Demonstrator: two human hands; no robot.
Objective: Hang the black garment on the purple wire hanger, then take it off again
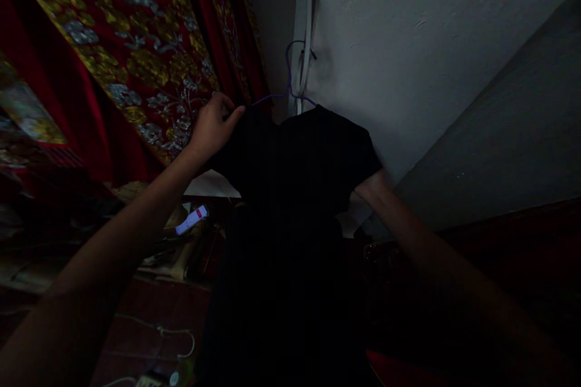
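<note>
A black short-sleeved garment (290,163) hangs in front of me on a purple hanger (290,87). The hanger's hook is at a pale upright pipe or cable (307,24). My left hand (215,121) is closed at the garment's left shoulder, thumb and fingers pinching the cloth near the hanger's end. On the other side, my right forearm reaches up to the right sleeve, with the wrist (374,186) showing at its opening. The cloth hides my right hand and its fingers. Deep shadow blurs the lower part of the garment.
Red cloth with gold and silver decoration (149,66) hangs at the left. A grey wall (408,42) rises behind and to the right. Below my left arm lie a lit phone-like screen (191,220), a pale cord (175,331) and clutter on a dark red floor (149,302).
</note>
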